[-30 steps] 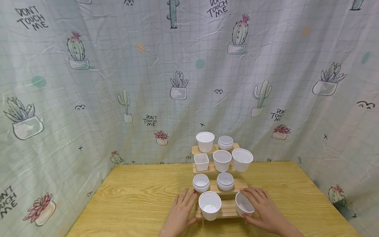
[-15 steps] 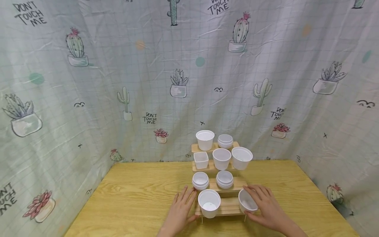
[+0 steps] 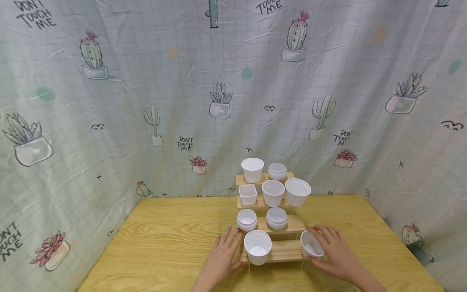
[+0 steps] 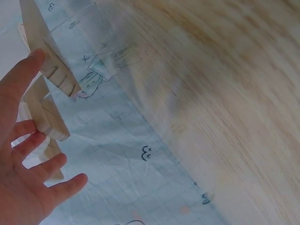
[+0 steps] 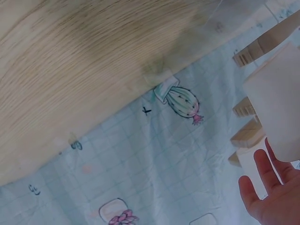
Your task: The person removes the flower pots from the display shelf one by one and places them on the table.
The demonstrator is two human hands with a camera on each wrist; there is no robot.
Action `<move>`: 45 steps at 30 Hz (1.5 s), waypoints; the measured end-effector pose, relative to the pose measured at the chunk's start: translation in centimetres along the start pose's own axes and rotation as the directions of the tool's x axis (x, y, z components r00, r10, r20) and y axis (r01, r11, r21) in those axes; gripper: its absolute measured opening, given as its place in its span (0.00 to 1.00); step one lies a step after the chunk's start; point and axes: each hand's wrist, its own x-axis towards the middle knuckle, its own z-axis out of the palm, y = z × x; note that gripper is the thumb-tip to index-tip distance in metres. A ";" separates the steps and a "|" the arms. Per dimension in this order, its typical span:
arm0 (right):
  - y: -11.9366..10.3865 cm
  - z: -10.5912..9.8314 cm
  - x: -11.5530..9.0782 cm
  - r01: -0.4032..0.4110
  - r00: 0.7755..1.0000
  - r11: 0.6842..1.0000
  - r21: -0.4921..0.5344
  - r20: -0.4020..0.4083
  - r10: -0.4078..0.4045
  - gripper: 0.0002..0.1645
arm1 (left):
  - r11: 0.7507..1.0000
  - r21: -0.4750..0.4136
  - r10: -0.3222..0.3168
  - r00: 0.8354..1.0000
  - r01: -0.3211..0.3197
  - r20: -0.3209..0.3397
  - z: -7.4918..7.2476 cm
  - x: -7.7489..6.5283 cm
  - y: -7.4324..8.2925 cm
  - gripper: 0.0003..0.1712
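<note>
My right hand (image 3: 333, 251) grips a white plastic pot (image 3: 310, 245) at the right end of a tiered wooden stand's lowest shelf (image 3: 286, 250). In the right wrist view that pot (image 5: 276, 105) stands out past the shelf ends, with fingers (image 5: 267, 171) behind it. My left hand (image 3: 223, 257) rests at the stand's left side, fingers spread. Its thumb (image 4: 23, 70) touches the end of one shelf, and a fingertip touches the shelf behind. Just right of this hand, another white pot (image 3: 257, 247) sits on the lowest shelf.
Above stand several more white pots: two round ones (image 3: 247, 220) on the second shelf, a square one (image 3: 247, 194) and round ones on the third, two at the top (image 3: 252, 170). A cactus-print curtain (image 3: 233, 81) hangs behind the wooden table (image 3: 175, 231).
My right hand has moved right with the pot, from on the lowest shelf to its right end. The left hand has stayed at the stand's left side.
</note>
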 end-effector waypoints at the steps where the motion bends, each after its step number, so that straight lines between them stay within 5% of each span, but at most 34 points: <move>1: 0.1 0.0 0.0 0.000 1.000 1.000 0.000 -0.002 0.000 0.43 | 1.000 -0.002 -0.002 1.000 0.002 0.003 0.0 0.0 0.0 0.48; 25: 4.1 0.1 -1.2 -0.132 0.991 0.985 -0.115 0.012 0.134 0.43 | 1.000 0.003 -0.005 1.000 0.005 -0.013 0.1 0.0 0.1 0.48; 45: 8.7 1.7 0.0 -0.085 0.996 0.980 -0.179 -0.042 0.079 0.39 | 1.000 0.005 0.010 0.999 -0.010 -0.038 0.3 -0.1 -0.1 0.48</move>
